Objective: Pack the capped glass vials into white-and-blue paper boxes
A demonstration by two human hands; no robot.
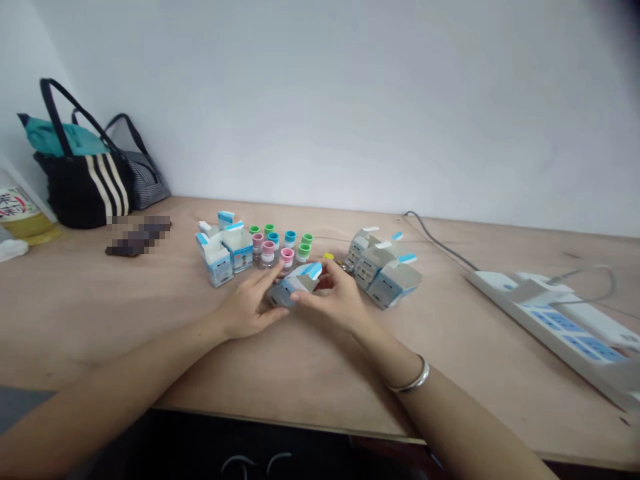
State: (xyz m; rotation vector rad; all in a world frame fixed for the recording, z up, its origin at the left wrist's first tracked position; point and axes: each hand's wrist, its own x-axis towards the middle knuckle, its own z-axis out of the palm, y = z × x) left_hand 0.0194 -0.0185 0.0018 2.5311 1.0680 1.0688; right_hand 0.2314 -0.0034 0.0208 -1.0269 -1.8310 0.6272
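A small blue-and-white carton [284, 292] with its top flaps up sits tilted between my two hands, low over the table. My left hand [250, 303] lies along its left side, thumb and fingers closed about it. On the other side, my right hand [337, 300] grips the carton near its flaps, thumb on the front. Just behind stand several small clear bottles with pink, blue and green caps [287, 255]. More open cartons [218, 265] are grouped at the left, and another group of open cartons [391, 283] stands at the right. A yellow piece [328, 256] shows behind my right hand.
On the right lies a white power strip [555, 327] with a grey cable [440, 241] running back to the wall. A dark, pixelated flat object [140, 237] rests at the left. Bags [85, 190] and a bottle of yellow liquid [25, 220] stand at far left.
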